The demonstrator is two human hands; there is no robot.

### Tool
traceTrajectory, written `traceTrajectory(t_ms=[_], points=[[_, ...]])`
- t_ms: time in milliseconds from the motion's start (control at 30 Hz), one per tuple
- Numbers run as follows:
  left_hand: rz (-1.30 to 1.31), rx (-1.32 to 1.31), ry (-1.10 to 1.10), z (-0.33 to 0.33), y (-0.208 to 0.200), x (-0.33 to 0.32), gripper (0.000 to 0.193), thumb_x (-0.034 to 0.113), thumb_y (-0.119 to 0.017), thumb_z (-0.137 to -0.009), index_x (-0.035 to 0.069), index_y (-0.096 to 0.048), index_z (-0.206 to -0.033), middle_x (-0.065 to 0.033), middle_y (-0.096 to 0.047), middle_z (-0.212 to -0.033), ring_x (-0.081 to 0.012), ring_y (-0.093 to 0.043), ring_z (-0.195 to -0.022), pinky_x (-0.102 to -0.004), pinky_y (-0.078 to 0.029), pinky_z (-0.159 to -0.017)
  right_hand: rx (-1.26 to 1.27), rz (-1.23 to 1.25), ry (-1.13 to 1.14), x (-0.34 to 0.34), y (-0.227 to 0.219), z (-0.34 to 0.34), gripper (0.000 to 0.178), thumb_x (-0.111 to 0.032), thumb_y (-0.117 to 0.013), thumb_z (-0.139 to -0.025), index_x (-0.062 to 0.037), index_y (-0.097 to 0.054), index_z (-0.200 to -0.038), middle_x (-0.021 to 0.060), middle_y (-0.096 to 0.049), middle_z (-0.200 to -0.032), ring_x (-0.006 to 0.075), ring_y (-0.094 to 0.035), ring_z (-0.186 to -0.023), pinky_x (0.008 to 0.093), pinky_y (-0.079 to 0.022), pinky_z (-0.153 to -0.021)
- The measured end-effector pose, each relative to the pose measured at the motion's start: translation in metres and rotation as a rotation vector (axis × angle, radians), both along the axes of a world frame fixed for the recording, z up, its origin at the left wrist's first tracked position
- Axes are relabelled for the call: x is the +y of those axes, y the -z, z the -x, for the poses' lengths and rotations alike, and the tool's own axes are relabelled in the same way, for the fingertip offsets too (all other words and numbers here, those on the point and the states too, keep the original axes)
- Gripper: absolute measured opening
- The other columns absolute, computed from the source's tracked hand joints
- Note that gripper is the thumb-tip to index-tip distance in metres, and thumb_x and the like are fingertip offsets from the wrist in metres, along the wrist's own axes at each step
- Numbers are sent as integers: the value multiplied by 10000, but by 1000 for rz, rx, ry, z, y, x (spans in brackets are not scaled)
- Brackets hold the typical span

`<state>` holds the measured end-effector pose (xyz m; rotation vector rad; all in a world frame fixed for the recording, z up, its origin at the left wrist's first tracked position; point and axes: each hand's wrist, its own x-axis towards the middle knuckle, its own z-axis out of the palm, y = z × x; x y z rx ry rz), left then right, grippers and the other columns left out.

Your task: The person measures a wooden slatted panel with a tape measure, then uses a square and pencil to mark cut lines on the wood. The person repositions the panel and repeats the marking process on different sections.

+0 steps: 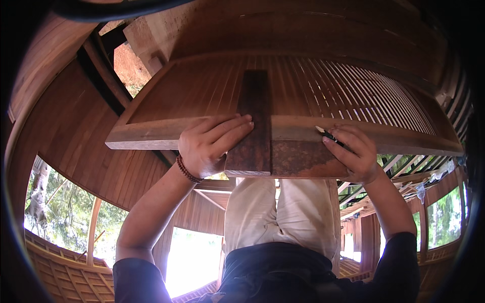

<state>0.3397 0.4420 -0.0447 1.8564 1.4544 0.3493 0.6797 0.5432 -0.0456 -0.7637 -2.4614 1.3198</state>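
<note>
- The person is pressing a dark metal square flat against a slatted wooden panel, the left hand lying spread over the tool's left side with fingers extended, not curled round anything.
- The square's long blade is running along the 12-to-6 line, crossing the panel's bottom rail at a right angle; its rusty wider foot is extending toward 3 o'clock along the rail's near edge.
- The right hand is closing its fingers round a pencil, tip pointing toward 10 o'clock, sitting at 3 o'clock from the blade.
- The left hand is touching the blade; the pencil tip is hovering near it, apart, over the rail.
</note>
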Motion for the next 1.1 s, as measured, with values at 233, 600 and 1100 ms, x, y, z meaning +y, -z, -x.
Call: traceTrajectory(t_ms=[233,600,1100], points=[[-16,24,2,1,3,-8,385,143,-680,-777,148,-749,-1156,2,-757,-1202,-176,-730,-1061,-313,-579,-763,-7,13,-28,-1,1,-2,474,-229,-800,-656,9,-759,-1064,178,-700,-1024,362,-721,-911,428,-623,-799],[20,34,-13,1,1,-6,451,237,-750,-734,196,-752,-1182,35,-748,-1198,-174,-719,-1032,-316,-589,-763,-10,8,-31,-1,0,-3,496,-239,-817,-644,13,-756,-1066,180,-697,-1027,368,-721,-920,438,-626,-824],[4,52,1,-1,0,-8,432,158,-734,-749,182,-754,-1180,37,-756,-1197,-167,-726,-1040,-311,-583,-760,6,12,-16,-2,0,-3,488,-231,-818,-642,18,-748,-1055,188,-701,-1010,374,-725,-903,435,-633,-816]])
